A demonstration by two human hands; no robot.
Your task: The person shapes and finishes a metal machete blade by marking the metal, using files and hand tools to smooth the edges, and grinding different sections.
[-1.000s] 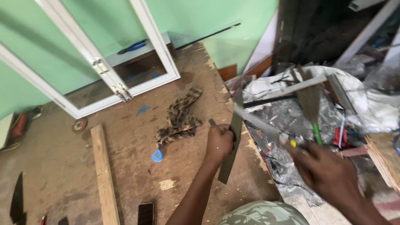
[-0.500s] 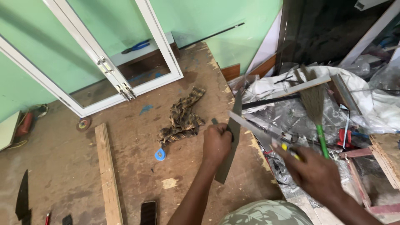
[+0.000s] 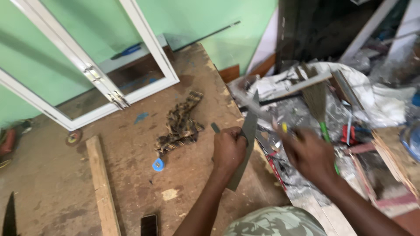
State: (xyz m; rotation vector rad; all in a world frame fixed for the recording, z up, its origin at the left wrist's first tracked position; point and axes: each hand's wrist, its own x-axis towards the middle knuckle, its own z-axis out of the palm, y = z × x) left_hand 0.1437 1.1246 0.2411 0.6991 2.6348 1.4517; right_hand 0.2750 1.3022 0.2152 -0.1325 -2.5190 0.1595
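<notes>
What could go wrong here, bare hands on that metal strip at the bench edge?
1. The left hand grips the grey metal strip bare; an edge could cut the palm.
2. The right hand is motion-blurred beside the strip, over the scrap pile; it could hit something sharp.
3. The strip overhangs the workbench edge and could slip.

green wall (image 3: 197,17), worn wooden workbench (image 3: 131,144)

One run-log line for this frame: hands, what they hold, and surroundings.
left hand: grips long grey metal strip | right hand: blurred, yellow-tipped tool | nearby: patterned brown rag, wooden slat | surface: worn wooden workbench
</notes>
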